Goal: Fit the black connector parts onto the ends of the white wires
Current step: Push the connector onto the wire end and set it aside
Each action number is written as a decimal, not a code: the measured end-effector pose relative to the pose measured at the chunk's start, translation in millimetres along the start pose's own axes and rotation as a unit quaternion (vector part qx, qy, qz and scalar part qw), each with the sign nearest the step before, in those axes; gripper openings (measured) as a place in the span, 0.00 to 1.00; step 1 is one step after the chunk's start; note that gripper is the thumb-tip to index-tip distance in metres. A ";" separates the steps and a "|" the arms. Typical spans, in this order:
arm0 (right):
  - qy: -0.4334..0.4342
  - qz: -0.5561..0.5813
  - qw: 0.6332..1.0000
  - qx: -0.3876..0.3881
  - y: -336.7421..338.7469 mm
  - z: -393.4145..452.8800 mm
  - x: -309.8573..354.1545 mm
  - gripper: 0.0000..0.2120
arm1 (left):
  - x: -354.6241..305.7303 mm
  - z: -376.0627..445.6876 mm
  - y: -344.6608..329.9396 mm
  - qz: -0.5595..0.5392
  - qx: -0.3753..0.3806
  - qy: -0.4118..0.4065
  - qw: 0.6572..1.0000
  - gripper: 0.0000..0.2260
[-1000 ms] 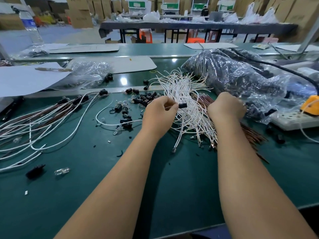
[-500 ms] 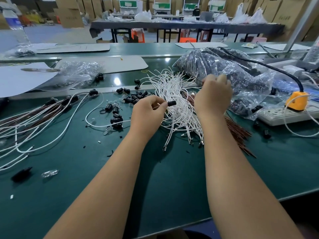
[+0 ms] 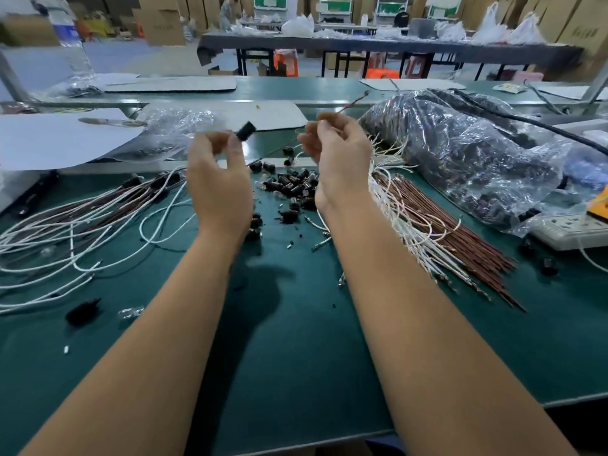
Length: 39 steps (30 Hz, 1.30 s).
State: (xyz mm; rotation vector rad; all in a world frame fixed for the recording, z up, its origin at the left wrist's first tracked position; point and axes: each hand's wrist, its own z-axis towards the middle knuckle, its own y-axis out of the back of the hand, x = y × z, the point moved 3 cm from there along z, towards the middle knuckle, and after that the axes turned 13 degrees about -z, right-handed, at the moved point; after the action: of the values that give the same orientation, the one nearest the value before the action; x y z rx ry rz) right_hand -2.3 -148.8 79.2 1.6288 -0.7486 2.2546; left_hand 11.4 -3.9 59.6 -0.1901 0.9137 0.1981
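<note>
Forearms are seen nearest, both raised from the green bench (image 3: pixel 296 357), and at their ends the two hands are held up side by side above the loose parts, apart from each other and not touching.

A black connector (image 3: pixel 245 130) is pinched at the fingertips of the left hand (image 3: pixel 217 179). It is tilted, with its upper end turned up and to the right, toward the other hand. The right hand (image 3: pixel 339 159) is curled round a thin wire (image 3: pixel 353 102), of which only a short blurred end is seen above the fingers. This end runs up and to the right, away from the connector. Its colour looks brownish there, but it cannot be told for sure.

So the relation that matters is judged to be this: connector on the left, wire end on the right, at almost the same height, with an open gap between them, and the two long axes not yet in one line. The wire tip probably must be turned back toward the connector's opening before anything can be pushed in.

Just behind the hands, a pile of black connectors (image 3: pixel 292 187) lies on the bench. To its right the bundle of white wires (image 3: pixel 408 225) is spread beside brown wires (image 3: pixel 460 238), nearer to the right hand. Farther back, a plastic bag (image 3: pixel 460 149) with dark parts is seen.
</note>
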 end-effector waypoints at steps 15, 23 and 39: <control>-0.132 0.032 0.982 0.132 1.3 -14.5 -44.4 0.07 | 27.3 1.4 11.6 0.061 0.089 0.068 0.992 0.06; -0.065 -0.124 0.974 0.178 -17.4 -18.6 -52.4 0.06 | 33.7 3.7 4.0 0.027 0.098 0.066 0.993 0.04; 0.022 -0.034 0.998 0.044 7.6 0.7 -37.7 0.08 | 33.3 4.5 10.3 -0.018 0.155 0.118 0.981 0.08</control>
State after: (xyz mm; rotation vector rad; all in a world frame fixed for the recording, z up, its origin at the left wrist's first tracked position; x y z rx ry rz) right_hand 7.2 -152.3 42.1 1.6128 -0.5819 2.2958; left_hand 32.1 10.1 34.9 0.0622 1.1630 -0.0027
